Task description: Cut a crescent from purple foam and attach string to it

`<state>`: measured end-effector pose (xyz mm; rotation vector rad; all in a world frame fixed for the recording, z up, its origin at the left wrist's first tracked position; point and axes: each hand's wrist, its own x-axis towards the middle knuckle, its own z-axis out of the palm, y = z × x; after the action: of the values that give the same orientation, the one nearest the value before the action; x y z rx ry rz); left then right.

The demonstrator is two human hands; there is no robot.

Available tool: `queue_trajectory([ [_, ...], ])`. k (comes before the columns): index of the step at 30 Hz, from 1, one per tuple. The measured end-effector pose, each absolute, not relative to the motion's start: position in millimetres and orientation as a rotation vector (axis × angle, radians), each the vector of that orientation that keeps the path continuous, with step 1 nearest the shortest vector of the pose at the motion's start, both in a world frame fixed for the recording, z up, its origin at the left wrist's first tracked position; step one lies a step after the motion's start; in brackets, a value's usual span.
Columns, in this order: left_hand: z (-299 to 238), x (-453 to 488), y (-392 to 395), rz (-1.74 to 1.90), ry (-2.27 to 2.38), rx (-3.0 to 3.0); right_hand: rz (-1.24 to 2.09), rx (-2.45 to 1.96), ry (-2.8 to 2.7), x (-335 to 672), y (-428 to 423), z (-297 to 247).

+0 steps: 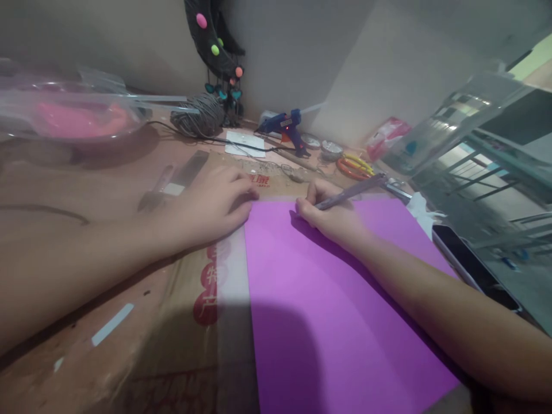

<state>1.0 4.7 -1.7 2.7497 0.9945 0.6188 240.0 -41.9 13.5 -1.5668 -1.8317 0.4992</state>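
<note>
A sheet of purple paper (302,276) lies on a piece of cardboard in front of me. My right hand (332,215) rests on its upper part, closed around a grey pencil (349,192) whose back end leans up to the right. The pencil's tip is hidden by my fingers or too blurred to make out. At the paper's upper left corner, my left hand (219,201) lies palm down with loosely bent fingers, the fingertips touching the edge. It holds nothing that I can see.
Along the wall stand a glue gun (284,126), grey yarn (198,115), pliers (356,167) and a plastic bowl (81,115) with pink contents. A phone (474,267) lies right of the paper. Cardboard (181,322) spreads under it. A black moon decoration (215,40) hangs behind.
</note>
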Motion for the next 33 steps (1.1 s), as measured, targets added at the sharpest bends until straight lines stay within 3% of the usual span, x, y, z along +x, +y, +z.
queue_trajectory([
  [33,-4.1,0.7,5.4,0.634,1.003,2.759,0.420,-1.501,-1.849,242.2,-41.6,8.8],
])
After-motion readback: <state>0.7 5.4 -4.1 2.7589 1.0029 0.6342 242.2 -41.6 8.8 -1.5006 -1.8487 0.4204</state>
